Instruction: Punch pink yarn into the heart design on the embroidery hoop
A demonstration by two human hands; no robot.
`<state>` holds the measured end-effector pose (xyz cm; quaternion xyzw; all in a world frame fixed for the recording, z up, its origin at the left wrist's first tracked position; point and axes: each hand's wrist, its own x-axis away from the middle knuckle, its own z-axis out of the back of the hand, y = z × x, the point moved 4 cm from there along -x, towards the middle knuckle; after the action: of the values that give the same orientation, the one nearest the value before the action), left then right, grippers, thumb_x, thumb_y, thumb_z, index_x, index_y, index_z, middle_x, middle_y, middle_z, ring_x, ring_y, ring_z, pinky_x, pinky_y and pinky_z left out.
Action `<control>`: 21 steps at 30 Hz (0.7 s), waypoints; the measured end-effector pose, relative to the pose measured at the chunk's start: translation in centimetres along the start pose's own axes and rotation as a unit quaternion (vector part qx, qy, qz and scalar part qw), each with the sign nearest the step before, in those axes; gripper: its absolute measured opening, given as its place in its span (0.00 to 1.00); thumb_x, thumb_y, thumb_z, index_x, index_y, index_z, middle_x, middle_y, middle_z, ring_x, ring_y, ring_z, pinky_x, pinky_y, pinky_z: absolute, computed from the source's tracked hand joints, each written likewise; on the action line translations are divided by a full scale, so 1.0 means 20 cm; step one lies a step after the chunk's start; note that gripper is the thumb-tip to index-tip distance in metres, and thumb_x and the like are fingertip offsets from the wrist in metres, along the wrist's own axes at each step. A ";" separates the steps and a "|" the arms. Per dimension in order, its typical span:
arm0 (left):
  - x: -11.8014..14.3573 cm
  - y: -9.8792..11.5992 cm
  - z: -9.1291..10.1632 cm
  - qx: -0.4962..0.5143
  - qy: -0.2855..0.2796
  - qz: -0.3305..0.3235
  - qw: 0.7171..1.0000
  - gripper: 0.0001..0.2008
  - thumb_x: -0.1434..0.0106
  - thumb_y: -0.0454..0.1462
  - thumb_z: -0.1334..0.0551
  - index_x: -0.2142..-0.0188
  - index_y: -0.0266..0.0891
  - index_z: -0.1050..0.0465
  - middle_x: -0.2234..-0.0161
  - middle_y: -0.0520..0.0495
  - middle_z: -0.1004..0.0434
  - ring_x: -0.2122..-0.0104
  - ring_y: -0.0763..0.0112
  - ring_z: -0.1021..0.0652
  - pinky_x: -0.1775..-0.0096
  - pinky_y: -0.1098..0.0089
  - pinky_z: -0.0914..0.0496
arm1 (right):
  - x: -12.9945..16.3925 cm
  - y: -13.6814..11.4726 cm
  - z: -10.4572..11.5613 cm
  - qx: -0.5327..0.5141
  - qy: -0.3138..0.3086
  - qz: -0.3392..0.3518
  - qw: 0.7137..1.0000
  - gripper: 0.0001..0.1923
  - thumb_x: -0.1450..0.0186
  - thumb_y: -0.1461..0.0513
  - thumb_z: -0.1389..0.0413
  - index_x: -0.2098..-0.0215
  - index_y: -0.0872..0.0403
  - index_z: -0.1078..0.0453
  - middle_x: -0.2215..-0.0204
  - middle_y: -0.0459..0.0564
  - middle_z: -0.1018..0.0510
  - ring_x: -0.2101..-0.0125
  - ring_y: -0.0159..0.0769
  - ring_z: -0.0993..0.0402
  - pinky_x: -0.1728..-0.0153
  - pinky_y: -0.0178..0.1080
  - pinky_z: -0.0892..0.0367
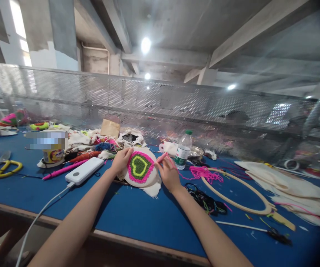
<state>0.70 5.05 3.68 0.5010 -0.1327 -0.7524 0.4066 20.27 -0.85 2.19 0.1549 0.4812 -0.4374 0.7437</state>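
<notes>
My left hand (pixel 121 160) grips the embroidery hoop (pixel 141 167) at its left edge, tilting it towards me, so my right hand (pixel 170 175), pinching the pink punch needle (pixel 161 158), reaches its right rim.

One head-worn camera looks forward and slightly down across the blue table (pixel 137 218), close above it.

Table (pixel 137 215): blue top, wooden front edge.
Left of the fingers: white power bank (pixel 85 170), pink pen (pixel 62 170), yellow-handled scissors (pixel 6 167).
Right of the fingers: pink yarn (pixel 204 173), water bottle (pixel 183 150), large empty hoop (pixel 239 194), dark thread tangle (pixel 207 202), folded white cloth (pixel 287 185).
</notes>
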 end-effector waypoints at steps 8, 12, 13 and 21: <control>0.00 0.00 -0.01 -0.013 -0.009 0.005 1.000 0.19 0.40 0.48 0.55 0.80 0.38 0.45 0.82 0.54 0.42 0.78 0.75 0.38 0.74 0.74 0.45 | 0.00 0.06 0.02 -0.099 0.008 -0.142 0.985 0.13 0.37 0.55 0.56 0.62 0.55 0.38 0.69 0.52 0.25 0.66 0.40 0.29 0.65 0.40 0.36; 0.00 -0.01 -0.01 -0.020 -0.011 0.007 1.000 0.19 0.40 0.47 0.55 0.80 0.38 0.45 0.81 0.54 0.42 0.78 0.75 0.38 0.75 0.74 0.46 | -0.01 0.06 0.02 -0.104 0.003 -0.130 0.986 0.12 0.37 0.56 0.56 0.62 0.55 0.38 0.68 0.52 0.25 0.66 0.40 0.29 0.65 0.39 0.37; 0.00 -0.01 -0.01 -0.022 -0.012 0.007 1.000 0.19 0.40 0.47 0.55 0.79 0.38 0.45 0.81 0.54 0.42 0.78 0.75 0.38 0.75 0.74 0.46 | -0.01 0.05 0.02 -0.099 0.000 -0.119 0.988 0.12 0.37 0.56 0.56 0.62 0.55 0.38 0.68 0.52 0.26 0.66 0.39 0.29 0.64 0.39 0.37; 0.01 0.02 0.01 -0.036 0.010 -0.009 0.999 0.18 0.40 0.46 0.54 0.80 0.37 0.45 0.82 0.55 0.45 0.79 0.77 0.39 0.74 0.75 0.46 | -0.04 -0.07 0.00 0.028 -0.083 0.043 0.995 0.10 0.38 0.58 0.53 0.69 0.53 0.33 0.67 0.52 0.27 0.64 0.39 0.34 0.61 0.41 0.41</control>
<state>0.62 4.55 3.93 0.4947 -0.0971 -0.7552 0.4189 19.06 -1.25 3.03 0.1591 0.3984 -0.4292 0.7948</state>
